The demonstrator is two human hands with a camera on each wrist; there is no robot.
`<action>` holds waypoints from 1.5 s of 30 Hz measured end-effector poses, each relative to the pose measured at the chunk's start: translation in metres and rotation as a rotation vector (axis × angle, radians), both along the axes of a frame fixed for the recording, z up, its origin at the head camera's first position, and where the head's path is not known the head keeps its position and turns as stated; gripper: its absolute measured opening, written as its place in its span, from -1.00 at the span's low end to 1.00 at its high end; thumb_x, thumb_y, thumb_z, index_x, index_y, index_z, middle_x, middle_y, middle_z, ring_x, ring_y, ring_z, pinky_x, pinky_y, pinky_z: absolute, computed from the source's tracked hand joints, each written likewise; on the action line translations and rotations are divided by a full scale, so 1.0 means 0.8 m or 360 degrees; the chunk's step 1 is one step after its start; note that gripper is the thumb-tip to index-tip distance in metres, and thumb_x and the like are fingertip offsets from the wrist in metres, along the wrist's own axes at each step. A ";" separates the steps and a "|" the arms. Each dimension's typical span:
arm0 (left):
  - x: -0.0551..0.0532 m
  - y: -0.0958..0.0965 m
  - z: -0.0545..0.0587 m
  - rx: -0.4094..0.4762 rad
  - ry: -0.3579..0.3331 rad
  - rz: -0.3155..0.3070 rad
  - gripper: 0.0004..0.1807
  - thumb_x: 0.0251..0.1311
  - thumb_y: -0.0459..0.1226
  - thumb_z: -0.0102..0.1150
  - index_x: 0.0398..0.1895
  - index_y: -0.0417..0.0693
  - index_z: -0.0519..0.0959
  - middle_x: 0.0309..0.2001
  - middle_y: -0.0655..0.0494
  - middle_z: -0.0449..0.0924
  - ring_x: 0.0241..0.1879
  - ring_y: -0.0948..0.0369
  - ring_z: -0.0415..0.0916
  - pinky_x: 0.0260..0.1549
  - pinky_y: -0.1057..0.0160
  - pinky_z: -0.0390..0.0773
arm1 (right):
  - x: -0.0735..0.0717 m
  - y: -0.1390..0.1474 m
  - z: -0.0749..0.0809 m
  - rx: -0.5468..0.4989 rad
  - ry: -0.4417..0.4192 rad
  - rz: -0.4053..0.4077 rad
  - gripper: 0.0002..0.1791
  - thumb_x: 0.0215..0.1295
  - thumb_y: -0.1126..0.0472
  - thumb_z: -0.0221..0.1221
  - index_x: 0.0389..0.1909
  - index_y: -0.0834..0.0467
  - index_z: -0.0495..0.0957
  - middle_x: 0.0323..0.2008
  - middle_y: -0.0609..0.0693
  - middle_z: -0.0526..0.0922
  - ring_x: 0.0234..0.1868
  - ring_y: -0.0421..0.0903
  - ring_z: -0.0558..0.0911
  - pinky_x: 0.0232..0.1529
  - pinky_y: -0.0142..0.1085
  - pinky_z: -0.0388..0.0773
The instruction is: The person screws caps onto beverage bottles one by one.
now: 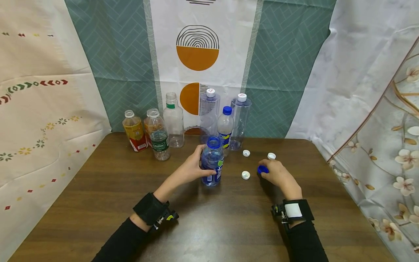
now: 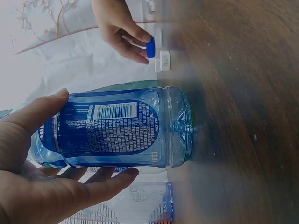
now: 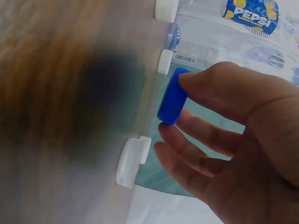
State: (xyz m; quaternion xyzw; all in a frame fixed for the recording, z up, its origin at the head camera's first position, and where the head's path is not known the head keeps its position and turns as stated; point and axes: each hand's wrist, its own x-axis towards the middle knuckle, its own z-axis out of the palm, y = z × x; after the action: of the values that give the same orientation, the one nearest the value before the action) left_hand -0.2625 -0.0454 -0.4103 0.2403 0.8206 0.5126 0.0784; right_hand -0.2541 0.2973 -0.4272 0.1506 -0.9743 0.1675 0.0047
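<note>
My left hand (image 1: 191,167) grips a blue-tinted plastic bottle (image 1: 212,160), thumb on one side and fingers on the other. The bottle is upright, its mouth uncapped, and its printed label with a barcode (image 2: 115,110) faces the left wrist camera. Off to the right, my right hand (image 1: 278,174) pinches a blue bottle cap (image 3: 173,96) between thumb and fingertips, close over the table. Three white caps lie nearby: one white cap (image 1: 271,155) just beyond the right hand, another white cap (image 1: 246,153) farther back, and a third white cap (image 1: 245,175) between the hands.
Behind the blue bottle stand a Pepsi bottle (image 1: 225,125) with a blue cap and two tall clear bottles (image 1: 240,122) with white caps. At the back left are several uncapped bottles, including a green-labelled one (image 1: 159,140) and a yellow-red one (image 1: 135,133). Fabric (image 1: 271,83) hangs behind the wooden table (image 1: 209,225).
</note>
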 end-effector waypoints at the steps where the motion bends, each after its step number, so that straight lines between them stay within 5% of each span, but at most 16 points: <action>1: 0.000 0.000 0.000 0.0004 0.0004 -0.0003 0.00 0.13 -0.25 0.52 0.48 -0.06 0.02 0.41 -0.20 0.31 0.36 -0.13 0.38 0.29 -0.20 0.41 | 0.000 -0.001 0.001 -0.0008 0.0002 -0.0009 -0.57 0.30 0.35 0.26 0.18 0.35 0.54 0.13 0.40 0.58 0.13 0.36 0.58 0.12 0.23 0.55; 20: -0.001 0.004 -0.005 0.0025 0.0031 0.0016 -0.05 0.16 -0.20 0.50 0.47 -0.10 0.07 0.39 -0.17 0.35 0.33 -0.10 0.41 0.29 -0.20 0.41 | 0.004 -0.014 0.011 -0.0197 0.0220 -0.0039 -0.67 0.19 0.30 0.27 -0.01 0.24 0.57 -0.03 0.34 0.55 -0.09 0.27 0.60 -0.02 0.19 0.61; 30: -0.001 0.002 -0.007 0.0046 0.0012 0.0009 -0.09 0.18 -0.23 0.48 0.46 -0.08 0.08 0.40 -0.16 0.34 0.34 -0.09 0.40 0.29 -0.19 0.42 | 0.006 -0.038 0.014 -0.0316 0.0308 0.0060 -0.65 0.15 0.34 0.26 -0.02 0.29 0.52 -0.01 0.29 0.55 -0.03 0.18 0.58 0.01 0.13 0.61; 36: 0.000 0.002 -0.007 0.0045 0.0007 0.0004 -0.09 0.17 -0.25 0.48 0.46 -0.09 0.09 0.39 -0.16 0.34 0.33 -0.09 0.41 0.28 -0.17 0.44 | 0.012 -0.068 0.012 -0.0386 0.0447 0.0141 -0.68 0.13 0.35 0.33 -0.08 0.24 0.54 -0.11 0.20 0.56 -0.21 0.04 0.55 -0.14 -0.05 0.64; 45: 0.000 0.001 -0.008 0.0072 0.0028 -0.0006 -0.08 0.17 -0.26 0.48 0.46 -0.09 0.08 0.38 -0.16 0.35 0.32 -0.08 0.43 0.27 -0.16 0.46 | 0.027 -0.109 0.030 -0.0461 0.0490 0.0255 -0.70 0.18 0.33 0.34 -0.08 0.23 0.53 -0.13 0.11 0.53 -0.22 0.04 0.58 -0.18 -0.14 0.64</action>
State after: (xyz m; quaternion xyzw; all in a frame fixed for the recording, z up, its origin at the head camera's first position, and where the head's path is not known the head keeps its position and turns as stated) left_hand -0.2629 -0.0445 -0.4165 0.2482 0.8090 0.5286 0.0667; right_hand -0.2325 0.2105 -0.4036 0.2491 -0.9127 0.2806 0.1616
